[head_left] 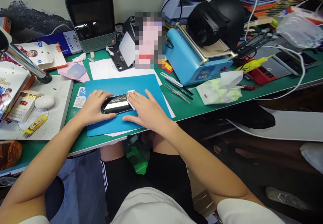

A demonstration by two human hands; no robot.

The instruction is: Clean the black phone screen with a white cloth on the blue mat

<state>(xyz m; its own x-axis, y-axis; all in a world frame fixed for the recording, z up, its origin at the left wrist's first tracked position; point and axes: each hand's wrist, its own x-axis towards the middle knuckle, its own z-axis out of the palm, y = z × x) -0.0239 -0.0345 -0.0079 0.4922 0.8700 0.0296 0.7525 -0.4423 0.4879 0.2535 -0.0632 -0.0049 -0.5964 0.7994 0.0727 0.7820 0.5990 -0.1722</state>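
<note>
A dark, glossy smartphone lies flat on a blue mat, its surface catching a bright reflection. My left hand grips its left end between thumb and fingers. Over the right end, my right hand presses a small white wipe against the glass with its fingertips; the thumb is spread away, resting on the mat. Part of the wipe and the phone's right edge are hidden under those fingers.
Tweezers and pens lie right of the mat. Beyond them stand a blue machine with a black headset on top and a tissue pack. A smart display stands behind; a lamp post is at left.
</note>
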